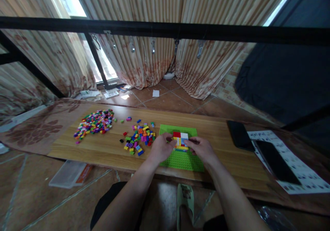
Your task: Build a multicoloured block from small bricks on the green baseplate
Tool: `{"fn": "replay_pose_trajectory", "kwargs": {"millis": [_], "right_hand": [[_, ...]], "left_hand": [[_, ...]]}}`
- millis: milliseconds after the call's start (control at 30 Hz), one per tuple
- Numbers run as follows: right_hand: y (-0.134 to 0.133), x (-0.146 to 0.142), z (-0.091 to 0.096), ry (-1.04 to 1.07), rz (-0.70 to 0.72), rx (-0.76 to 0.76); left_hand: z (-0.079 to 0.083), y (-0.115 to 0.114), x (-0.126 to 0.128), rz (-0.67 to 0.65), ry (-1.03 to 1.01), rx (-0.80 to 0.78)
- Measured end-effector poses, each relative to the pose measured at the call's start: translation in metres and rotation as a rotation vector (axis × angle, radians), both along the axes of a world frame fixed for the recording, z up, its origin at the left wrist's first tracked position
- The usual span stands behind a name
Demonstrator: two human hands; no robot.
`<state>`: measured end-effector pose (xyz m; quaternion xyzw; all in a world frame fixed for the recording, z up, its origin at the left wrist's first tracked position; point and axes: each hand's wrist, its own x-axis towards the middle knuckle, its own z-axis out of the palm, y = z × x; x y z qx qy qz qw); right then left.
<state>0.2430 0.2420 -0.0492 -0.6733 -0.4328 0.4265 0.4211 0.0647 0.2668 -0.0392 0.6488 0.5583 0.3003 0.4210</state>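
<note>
A bright green studded baseplate (180, 164) lies on the wooden table, with a small block of red, white, yellow and blue toy bricks (180, 140) over its upper middle. My left hand (163, 148) grips the left side of this brick block, thumb and fingers closed against it. From the right, my right hand (201, 149) pinches the block's other side with its fingertips. Whether the block is pressed onto the plate or only rests there cannot be seen. Some of its lower edge is hidden by my fingers.
Loose bricks (140, 136) are scattered left of the baseplate, and a larger heap of small bricks (96, 123) lies farther left. At right are a black phone-like object (277, 160) on a printed sheet (304, 176) and another dark flat object (238, 135). A black bar (165, 29) crosses beyond.
</note>
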Motion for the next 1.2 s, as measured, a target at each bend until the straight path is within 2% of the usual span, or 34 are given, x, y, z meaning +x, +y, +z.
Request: {"fn": "replay_pose_trajectory", "kwargs": {"millis": [200,400,533,633,767,900,1033,1200], "right_hand": [[-0.001,-0.004,0.001,0.117,-0.056,-0.045],[-0.002,-0.004,0.003,0.123,-0.057,-0.046],[-0.003,-0.003,0.004,0.122,-0.061,-0.095],[-0.003,0.002,0.007,0.114,-0.034,-0.118],[-0.004,0.014,0.011,0.071,-0.105,-0.062],[-0.004,0.023,0.013,0.068,-0.156,0.003],[-0.005,0.023,0.013,0.071,-0.175,0.012],[-0.005,0.017,0.015,0.068,-0.146,0.030]], "left_hand": [[0.000,0.000,0.001,0.006,0.030,0.003],[0.000,0.002,-0.004,0.007,0.026,0.020],[0.003,0.009,-0.019,0.088,-0.019,0.034],[0.009,0.017,-0.040,0.155,-0.037,0.069],[0.018,0.026,-0.074,0.234,0.133,0.128],[0.024,0.027,-0.100,0.299,0.405,0.092],[0.025,0.024,-0.110,0.223,0.553,0.086],[0.016,0.022,-0.110,0.197,0.603,0.096]]}}
